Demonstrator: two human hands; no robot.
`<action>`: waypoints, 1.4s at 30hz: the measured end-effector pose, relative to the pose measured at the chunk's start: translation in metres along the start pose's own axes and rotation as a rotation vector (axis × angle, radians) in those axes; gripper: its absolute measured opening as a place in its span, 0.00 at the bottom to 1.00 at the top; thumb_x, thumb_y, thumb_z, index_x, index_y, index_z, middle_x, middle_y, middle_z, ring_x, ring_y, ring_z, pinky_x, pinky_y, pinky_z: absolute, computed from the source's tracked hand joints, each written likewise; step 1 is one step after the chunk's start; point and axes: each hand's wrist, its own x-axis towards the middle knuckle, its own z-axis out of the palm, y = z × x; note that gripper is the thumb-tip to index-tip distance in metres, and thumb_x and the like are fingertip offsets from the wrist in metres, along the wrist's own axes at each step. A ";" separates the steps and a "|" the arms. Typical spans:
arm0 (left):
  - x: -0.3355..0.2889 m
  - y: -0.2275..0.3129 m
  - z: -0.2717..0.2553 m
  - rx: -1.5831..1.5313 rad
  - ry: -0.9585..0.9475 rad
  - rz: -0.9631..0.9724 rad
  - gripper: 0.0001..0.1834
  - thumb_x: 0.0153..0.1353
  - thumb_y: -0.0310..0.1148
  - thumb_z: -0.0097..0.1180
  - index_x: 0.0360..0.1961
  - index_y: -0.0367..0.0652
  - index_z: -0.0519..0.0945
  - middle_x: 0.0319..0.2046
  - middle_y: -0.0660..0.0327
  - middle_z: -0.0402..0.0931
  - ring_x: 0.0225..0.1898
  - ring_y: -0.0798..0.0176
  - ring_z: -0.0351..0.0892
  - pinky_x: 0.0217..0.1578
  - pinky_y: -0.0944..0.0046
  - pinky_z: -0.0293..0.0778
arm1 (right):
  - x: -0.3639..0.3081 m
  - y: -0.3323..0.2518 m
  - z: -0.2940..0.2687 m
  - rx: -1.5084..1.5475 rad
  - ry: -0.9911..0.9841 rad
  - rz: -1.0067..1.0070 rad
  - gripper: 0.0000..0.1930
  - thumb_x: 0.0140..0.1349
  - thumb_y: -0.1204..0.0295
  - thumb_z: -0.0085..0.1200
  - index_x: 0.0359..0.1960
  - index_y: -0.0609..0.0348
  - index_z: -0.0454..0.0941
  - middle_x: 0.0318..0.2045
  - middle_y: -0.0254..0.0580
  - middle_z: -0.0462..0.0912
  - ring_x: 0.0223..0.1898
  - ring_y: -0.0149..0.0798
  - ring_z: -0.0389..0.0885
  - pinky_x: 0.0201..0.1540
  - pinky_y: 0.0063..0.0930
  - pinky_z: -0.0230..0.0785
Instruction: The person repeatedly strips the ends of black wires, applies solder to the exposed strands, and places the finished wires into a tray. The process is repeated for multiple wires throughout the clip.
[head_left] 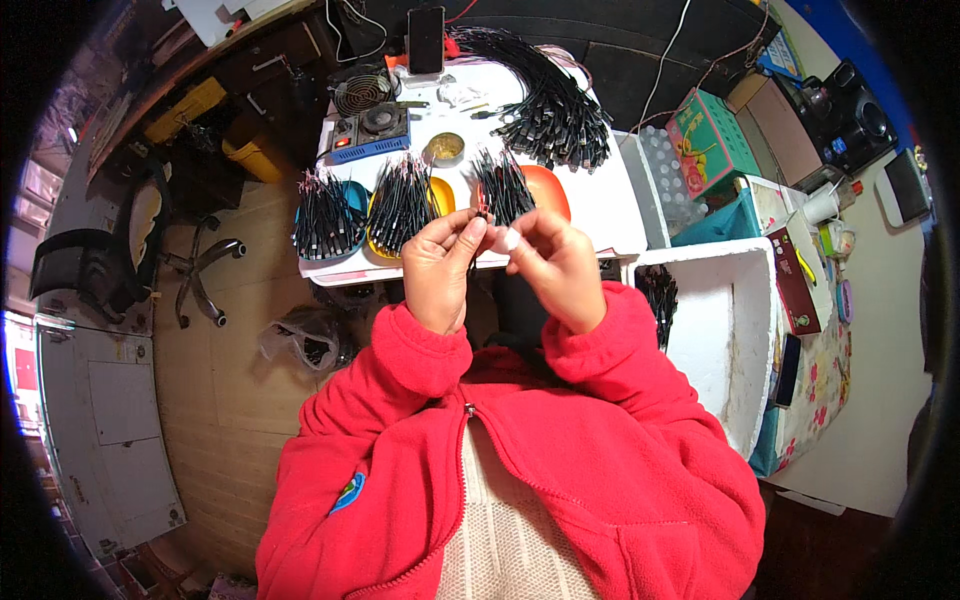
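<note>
In front of my chest, at the near edge of the white table [625,215], both hands are raised close together. My left hand [438,270] pinches a thin black cable [474,262] with reddish wire ends between thumb and fingers. Beside it, my right hand [562,268] has its thumb and forefinger closed near those wire ends. A white wrap or tip covers one of its fingertips, and what it pinches is too small to make out. Just beyond the hands, bundles of black cables lie in a blue tray [357,196], a yellow tray [441,196] and an orange tray [549,190].
Behind the trays are a blue box-shaped heating device [368,143], a round tin [445,148], a phone [426,42] and a large heap of black cables [560,105]. A white foam box [715,350] stands right; an office chair [195,265] is left.
</note>
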 end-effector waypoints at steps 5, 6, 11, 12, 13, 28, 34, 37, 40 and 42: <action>-0.005 0.000 -0.001 0.144 -0.049 -0.002 0.10 0.64 0.22 0.55 0.45 0.29 0.78 0.32 0.56 0.82 0.29 0.68 0.80 0.32 0.72 0.77 | 0.021 -0.003 -0.018 0.250 -0.147 0.016 0.09 0.65 0.74 0.55 0.41 0.68 0.75 0.34 0.36 0.80 0.34 0.26 0.78 0.40 0.21 0.75; -0.005 -0.001 -0.002 0.144 -0.071 0.003 0.10 0.64 0.22 0.55 0.45 0.29 0.78 0.32 0.56 0.82 0.28 0.69 0.79 0.31 0.72 0.76 | 0.023 -0.002 -0.018 0.285 -0.186 0.003 0.09 0.65 0.74 0.55 0.41 0.68 0.75 0.34 0.36 0.80 0.35 0.26 0.79 0.42 0.23 0.76; -0.005 0.000 -0.008 -0.014 -0.137 -0.127 0.09 0.63 0.23 0.56 0.44 0.32 0.80 0.30 0.59 0.81 0.23 0.73 0.71 0.25 0.76 0.67 | 0.022 0.009 -0.011 0.559 -0.189 0.243 0.07 0.65 0.71 0.54 0.38 0.63 0.76 0.28 0.32 0.78 0.26 0.21 0.71 0.29 0.15 0.63; -0.005 0.000 -0.009 -0.099 -0.159 -0.175 0.09 0.64 0.24 0.56 0.43 0.33 0.80 0.29 0.59 0.80 0.23 0.74 0.71 0.24 0.77 0.66 | 0.021 0.011 -0.010 0.636 -0.157 0.346 0.07 0.65 0.70 0.54 0.37 0.62 0.76 0.26 0.30 0.78 0.23 0.19 0.67 0.25 0.13 0.58; -0.005 -0.001 -0.009 -0.106 -0.169 -0.198 0.08 0.64 0.25 0.55 0.43 0.33 0.80 0.28 0.60 0.79 0.21 0.75 0.67 0.23 0.76 0.63 | 0.019 0.014 -0.005 0.726 -0.125 0.436 0.07 0.66 0.69 0.53 0.37 0.60 0.76 0.26 0.30 0.78 0.21 0.19 0.66 0.24 0.12 0.56; 0.010 -0.003 -0.025 0.224 -0.223 -0.217 0.08 0.68 0.28 0.51 0.38 0.33 0.78 0.22 0.65 0.74 0.20 0.79 0.63 0.20 0.78 0.57 | 0.086 0.052 -0.052 0.298 -0.310 0.299 0.06 0.65 0.70 0.53 0.39 0.60 0.76 0.24 0.29 0.75 0.24 0.23 0.71 0.27 0.20 0.64; 0.020 -0.007 -0.036 0.238 -0.195 -0.271 0.08 0.68 0.28 0.51 0.38 0.33 0.78 0.22 0.66 0.72 0.19 0.79 0.62 0.20 0.78 0.57 | 0.267 0.089 -0.124 -1.052 0.238 -0.109 0.11 0.55 0.67 0.57 0.32 0.64 0.82 0.30 0.52 0.84 0.32 0.49 0.84 0.38 0.37 0.75; 0.025 -0.011 -0.039 0.201 -0.187 -0.283 0.07 0.67 0.28 0.52 0.38 0.33 0.78 0.22 0.66 0.73 0.19 0.79 0.63 0.20 0.78 0.58 | 0.320 0.100 -0.104 -1.160 0.151 0.089 0.12 0.54 0.67 0.56 0.32 0.63 0.84 0.32 0.57 0.83 0.35 0.53 0.84 0.41 0.40 0.75; 0.030 -0.012 -0.044 0.216 -0.207 -0.307 0.08 0.68 0.28 0.51 0.39 0.33 0.78 0.23 0.66 0.74 0.20 0.79 0.63 0.21 0.78 0.58 | 0.330 0.100 -0.076 -1.367 0.134 0.306 0.13 0.56 0.71 0.53 0.39 0.63 0.84 0.41 0.60 0.82 0.45 0.55 0.82 0.48 0.43 0.75; 0.032 -0.012 -0.047 0.232 -0.205 -0.316 0.08 0.68 0.28 0.51 0.39 0.33 0.78 0.23 0.66 0.73 0.21 0.79 0.63 0.21 0.78 0.58 | 0.327 0.098 -0.070 -1.382 0.149 0.326 0.14 0.59 0.73 0.50 0.44 0.61 0.82 0.46 0.58 0.81 0.49 0.56 0.80 0.50 0.44 0.75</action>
